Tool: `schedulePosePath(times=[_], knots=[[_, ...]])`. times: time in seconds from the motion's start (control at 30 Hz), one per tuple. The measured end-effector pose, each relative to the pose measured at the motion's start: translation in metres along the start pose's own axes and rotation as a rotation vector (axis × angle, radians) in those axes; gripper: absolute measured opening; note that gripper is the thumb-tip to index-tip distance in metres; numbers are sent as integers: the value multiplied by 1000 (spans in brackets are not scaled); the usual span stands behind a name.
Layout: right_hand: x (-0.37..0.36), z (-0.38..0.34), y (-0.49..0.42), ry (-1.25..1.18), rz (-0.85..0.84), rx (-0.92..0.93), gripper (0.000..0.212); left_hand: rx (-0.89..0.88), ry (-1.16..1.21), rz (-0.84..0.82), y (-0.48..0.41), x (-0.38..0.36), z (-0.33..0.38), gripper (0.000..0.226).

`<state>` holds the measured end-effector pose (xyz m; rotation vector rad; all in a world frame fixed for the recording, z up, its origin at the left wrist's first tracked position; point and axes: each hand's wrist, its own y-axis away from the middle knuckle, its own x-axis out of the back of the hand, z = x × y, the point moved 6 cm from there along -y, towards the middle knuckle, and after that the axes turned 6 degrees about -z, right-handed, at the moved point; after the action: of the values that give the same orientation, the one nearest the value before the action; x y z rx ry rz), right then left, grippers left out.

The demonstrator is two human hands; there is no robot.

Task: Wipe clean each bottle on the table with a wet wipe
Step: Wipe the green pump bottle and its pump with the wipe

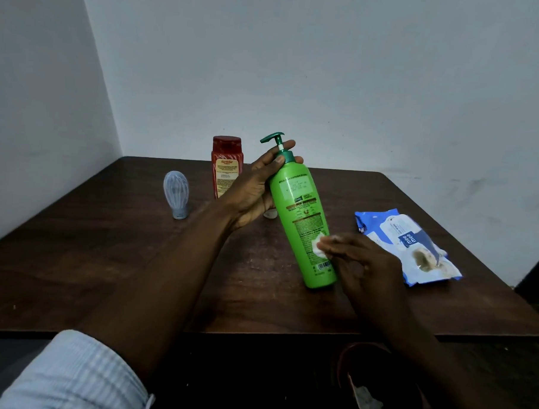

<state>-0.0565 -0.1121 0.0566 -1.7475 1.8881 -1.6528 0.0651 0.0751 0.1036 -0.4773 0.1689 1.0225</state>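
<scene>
My left hand (256, 185) grips the neck and shoulder of a green pump bottle (302, 212), which tilts with its base toward me above the brown table (105, 259). My right hand (361, 264) presses a small white wet wipe (319, 243) against the lower label of the bottle, fingers curled round the wipe. A red bottle (226, 165) stands upright at the back of the table. A pale blue tube-shaped bottle (176, 197) stands on its cap to the left. A small pale object (271, 213) shows just behind my left hand, mostly hidden.
A blue and white wet wipe pack (408, 244) lies on the right side of the table. Below the table's front edge stands a dark bin (380, 385) with crumpled wipes inside. White walls meet at a corner behind the table.
</scene>
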Motion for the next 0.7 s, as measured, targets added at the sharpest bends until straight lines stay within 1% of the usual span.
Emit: schedulePosePath(times=[0.17, 0.27, 0.33, 0.4, 0.53, 0.57, 0.63, 0.7], knots=[[5, -1, 25, 24, -35, 69, 32, 9, 16, 24, 0, 2, -2, 40], [3, 0, 31, 22, -40, 58, 42, 11, 8, 33, -1, 3, -3, 39], [3, 0, 30, 11, -48, 41, 45, 11, -4, 49, -1, 2, -3, 39], [5, -1, 26, 6, -57, 16, 43, 8, -15, 73, 0, 3, -4, 39], [6, -6, 12, -33, -45, -21, 26, 0, -20, 104, 3, 3, -9, 38], [4, -9, 8, -23, -41, -18, 26, -1, -13, 113, 4, 3, -11, 39], [-3, -15, 4, 11, -43, 18, 29, -5, 1, 133, 5, 2, -15, 42], [-13, -24, 6, 65, -63, 104, 29, -15, -12, 147, 6, 2, -16, 42]])
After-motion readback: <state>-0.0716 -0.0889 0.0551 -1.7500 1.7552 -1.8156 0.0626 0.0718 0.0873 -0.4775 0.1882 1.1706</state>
